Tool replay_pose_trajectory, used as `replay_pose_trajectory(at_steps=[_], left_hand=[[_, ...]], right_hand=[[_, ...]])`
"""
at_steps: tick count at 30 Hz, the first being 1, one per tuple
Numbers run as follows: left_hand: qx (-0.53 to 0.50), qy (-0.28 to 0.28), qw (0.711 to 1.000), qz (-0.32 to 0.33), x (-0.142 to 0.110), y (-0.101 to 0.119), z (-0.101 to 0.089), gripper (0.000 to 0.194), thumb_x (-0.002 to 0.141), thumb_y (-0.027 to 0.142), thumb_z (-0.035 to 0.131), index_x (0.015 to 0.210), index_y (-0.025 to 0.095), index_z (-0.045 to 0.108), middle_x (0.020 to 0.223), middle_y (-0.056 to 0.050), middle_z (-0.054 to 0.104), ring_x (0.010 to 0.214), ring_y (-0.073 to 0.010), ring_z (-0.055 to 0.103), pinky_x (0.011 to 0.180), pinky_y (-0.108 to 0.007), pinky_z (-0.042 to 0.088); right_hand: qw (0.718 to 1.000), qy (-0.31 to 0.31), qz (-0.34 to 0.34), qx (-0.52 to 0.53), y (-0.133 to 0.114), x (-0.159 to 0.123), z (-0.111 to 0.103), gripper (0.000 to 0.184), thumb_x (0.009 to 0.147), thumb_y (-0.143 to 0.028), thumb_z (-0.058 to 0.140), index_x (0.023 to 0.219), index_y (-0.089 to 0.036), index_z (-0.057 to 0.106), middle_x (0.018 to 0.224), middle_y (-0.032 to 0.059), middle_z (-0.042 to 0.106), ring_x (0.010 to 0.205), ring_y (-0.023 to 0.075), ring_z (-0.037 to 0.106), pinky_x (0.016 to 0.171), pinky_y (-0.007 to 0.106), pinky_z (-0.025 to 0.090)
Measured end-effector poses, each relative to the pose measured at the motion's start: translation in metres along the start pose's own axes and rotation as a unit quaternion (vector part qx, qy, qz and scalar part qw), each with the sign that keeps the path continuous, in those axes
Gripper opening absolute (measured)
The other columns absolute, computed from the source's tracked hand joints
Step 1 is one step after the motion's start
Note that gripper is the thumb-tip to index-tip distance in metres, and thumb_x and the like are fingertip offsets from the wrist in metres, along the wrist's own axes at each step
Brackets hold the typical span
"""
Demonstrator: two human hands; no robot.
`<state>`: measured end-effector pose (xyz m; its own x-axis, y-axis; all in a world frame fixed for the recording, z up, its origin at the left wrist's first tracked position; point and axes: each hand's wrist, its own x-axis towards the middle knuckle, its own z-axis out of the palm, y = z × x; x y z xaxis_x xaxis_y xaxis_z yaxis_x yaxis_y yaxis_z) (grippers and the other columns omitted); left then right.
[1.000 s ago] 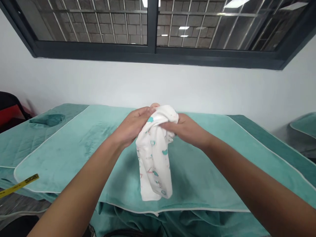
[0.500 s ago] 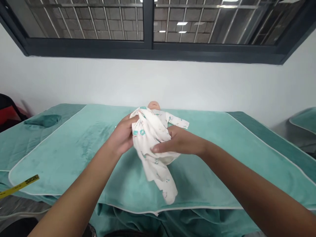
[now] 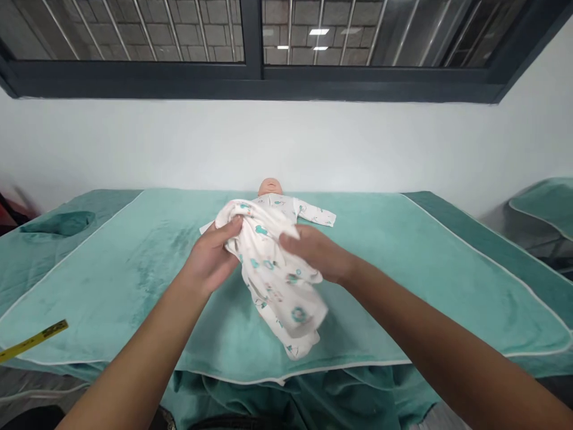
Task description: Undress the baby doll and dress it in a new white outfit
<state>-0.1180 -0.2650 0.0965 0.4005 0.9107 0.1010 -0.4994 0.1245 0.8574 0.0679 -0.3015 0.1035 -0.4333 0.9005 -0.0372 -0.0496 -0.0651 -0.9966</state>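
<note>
White baby pants (image 3: 275, 269) with a green print hang bunched between my hands over the bed, their two legs dangling toward me and partly blurred. My left hand (image 3: 213, 254) grips the gathered upper edge, thumb on top of the cloth. At the right side of the cloth, my right hand (image 3: 316, 248) pinches the fabric, and its fingertips are partly hidden. Behind the pants a baby doll (image 3: 270, 186) lies on its back in a matching white printed top (image 3: 308, 211), one sleeve stretched out to the right. The cloth hides the doll's lower body.
A light green plush mat (image 3: 380, 298) covers the bed, with darker green cloth around it. A yellow strip (image 3: 33, 340) juts in at the lower left. The white wall (image 3: 358, 143) and a barred window stand behind the bed. A green padded piece (image 3: 546, 206) is at right.
The pants have turned and spread, so more of the print and both legs show. My right hand has moved up slightly along the cloth. The view has shifted a little.
</note>
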Motion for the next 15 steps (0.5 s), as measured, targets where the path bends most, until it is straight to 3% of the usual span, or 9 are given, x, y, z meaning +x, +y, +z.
replay_pose_trajectory(at_steps=[3,5,8,11,13,15], left_hand=[[-0.011,0.031,0.998,-0.047,0.001,-0.005,0.005,0.039,0.074,0.035,0.075,0.107,0.014,0.068,0.086,-0.006,0.074,0.083,-0.0257,0.071,0.075,-0.033,0.057],[0.000,0.021,0.996,-0.089,-0.003,-0.009,0.002,0.043,0.076,0.042,0.073,0.110,0.015,0.067,0.076,-0.004,0.073,0.073,-0.0231,0.071,0.064,-0.029,0.056],[0.033,-0.059,0.989,-0.128,-0.012,-0.015,-0.010,0.057,0.068,0.050,0.078,0.111,0.014,0.067,0.075,-0.006,0.073,0.070,-0.0237,0.070,0.056,-0.027,0.052],[0.097,-0.152,0.969,-0.169,-0.018,-0.017,-0.021,0.061,0.054,0.034,0.089,0.108,0.011,0.069,0.080,-0.010,0.074,0.075,-0.0275,0.070,0.062,-0.030,0.054],[0.102,-0.135,0.974,-0.150,-0.018,-0.015,-0.023,0.055,0.057,0.028,0.087,0.107,0.012,0.069,0.085,-0.011,0.074,0.078,-0.0286,0.070,0.067,-0.033,0.056],[0.068,-0.073,0.992,-0.079,-0.017,-0.012,-0.019,0.048,0.064,0.030,0.082,0.108,0.014,0.069,0.092,-0.011,0.074,0.086,-0.0301,0.070,0.073,-0.036,0.057]], right_hand=[[0.994,-0.067,0.044,-0.079,0.005,-0.002,0.002,0.041,0.067,-0.047,0.080,0.096,-0.018,0.073,0.094,0.0043,0.072,0.087,0.0208,0.067,0.078,0.033,0.053],[0.998,-0.027,0.019,-0.049,0.005,-0.002,0.000,0.042,0.069,-0.046,0.079,0.099,-0.018,0.072,0.095,0.0048,0.072,0.089,0.0212,0.067,0.080,0.035,0.053],[0.994,0.038,-0.068,0.072,0.003,-0.002,-0.005,0.040,0.079,-0.049,0.070,0.104,-0.018,0.070,0.097,0.0058,0.072,0.090,0.0208,0.067,0.082,0.035,0.053],[0.982,0.038,-0.090,0.161,0.006,-0.003,-0.009,0.040,0.084,-0.050,0.064,0.110,-0.019,0.068,0.099,0.0064,0.072,0.094,0.0221,0.067,0.082,0.036,0.054],[0.980,0.039,-0.075,0.179,0.016,-0.005,-0.007,0.044,0.082,-0.051,0.066,0.113,-0.019,0.067,0.099,0.0068,0.072,0.094,0.0229,0.067,0.082,0.037,0.054],[0.985,0.039,-0.048,0.161,0.030,-0.007,-0.001,0.048,0.077,-0.050,0.072,0.112,-0.018,0.067,0.100,0.0070,0.072,0.094,0.0228,0.066,0.082,0.036,0.053]])
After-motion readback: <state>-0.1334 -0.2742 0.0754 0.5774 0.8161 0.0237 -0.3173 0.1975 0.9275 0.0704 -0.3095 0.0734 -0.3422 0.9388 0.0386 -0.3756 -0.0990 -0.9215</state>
